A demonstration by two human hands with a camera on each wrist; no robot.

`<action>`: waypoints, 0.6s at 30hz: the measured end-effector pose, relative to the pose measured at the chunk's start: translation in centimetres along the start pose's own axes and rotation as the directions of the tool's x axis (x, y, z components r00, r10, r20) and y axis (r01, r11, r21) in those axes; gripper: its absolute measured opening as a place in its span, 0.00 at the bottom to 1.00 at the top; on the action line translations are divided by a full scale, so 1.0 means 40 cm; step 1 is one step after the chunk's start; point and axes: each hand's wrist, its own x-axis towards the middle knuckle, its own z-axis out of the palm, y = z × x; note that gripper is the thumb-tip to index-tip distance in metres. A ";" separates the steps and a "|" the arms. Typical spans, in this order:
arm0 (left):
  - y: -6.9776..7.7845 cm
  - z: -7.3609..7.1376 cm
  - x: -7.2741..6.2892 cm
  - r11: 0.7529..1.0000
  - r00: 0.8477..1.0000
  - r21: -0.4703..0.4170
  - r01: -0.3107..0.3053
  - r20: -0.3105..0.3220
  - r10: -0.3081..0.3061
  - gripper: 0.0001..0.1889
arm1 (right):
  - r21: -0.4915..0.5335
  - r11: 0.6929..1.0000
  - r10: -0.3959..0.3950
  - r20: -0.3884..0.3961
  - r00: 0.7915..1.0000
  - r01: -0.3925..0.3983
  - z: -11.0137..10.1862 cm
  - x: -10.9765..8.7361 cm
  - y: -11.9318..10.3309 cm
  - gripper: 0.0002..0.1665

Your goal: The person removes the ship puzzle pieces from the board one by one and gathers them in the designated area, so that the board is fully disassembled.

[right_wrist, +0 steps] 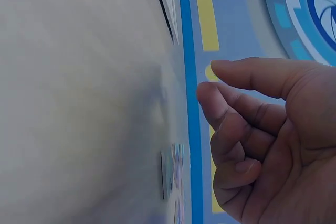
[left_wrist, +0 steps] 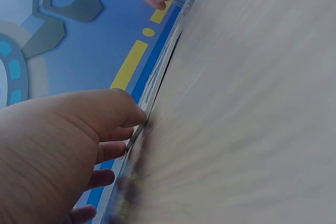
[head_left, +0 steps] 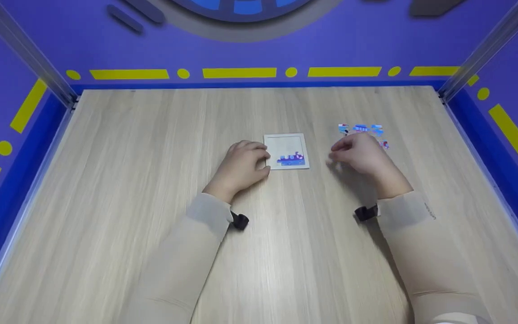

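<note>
A white square puzzle tray (head_left: pixel 285 145) lies on the table, with colourful puzzle pieces (head_left: pixel 291 159) fitted along its lower right part. My left hand (head_left: pixel 242 167) holds the tray's left edge, the thumb at the near corner and the fingers further up. In the left wrist view, the thumb (left_wrist: pixel 128 111) meets the tray's thin edge. Between the tray and several loose puzzle pieces (head_left: pixel 377 130), my right hand (head_left: pixel 361 153) hovers above the table. Its fingers bend loosely, and a small gap shows between thumb and forefinger, with nothing visible in it. This hand partly covers the loose pieces.
The wood-grain table (head_left: pixel 160 135) is bounded by a blue-purple back wall (head_left: pixel 241 54) with yellow markings, and by similar side walls. Metal posts (head_left: pixel 38 63) stand at the back corners. A black wrist camera (head_left: pixel 240 221) sits below the left hand.
</note>
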 end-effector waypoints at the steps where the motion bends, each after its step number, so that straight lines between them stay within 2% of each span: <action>1: 0.000 -0.001 0.000 1.000 1.000 -0.002 0.000 0.000 0.000 0.20 | -0.004 1.000 -0.006 0.001 1.000 0.006 0.008 -0.001 -0.010 0.18; 10: -0.002 -0.002 -0.002 1.000 1.000 -0.003 0.004 0.005 -0.004 0.20 | 0.012 0.998 -0.068 0.032 0.997 0.068 0.067 0.004 -0.081 0.16; 18: -0.001 -0.001 0.000 1.000 1.000 0.002 0.008 0.020 -0.008 0.20 | 0.035 0.995 -0.094 0.014 0.995 0.093 0.105 0.027 -0.156 0.15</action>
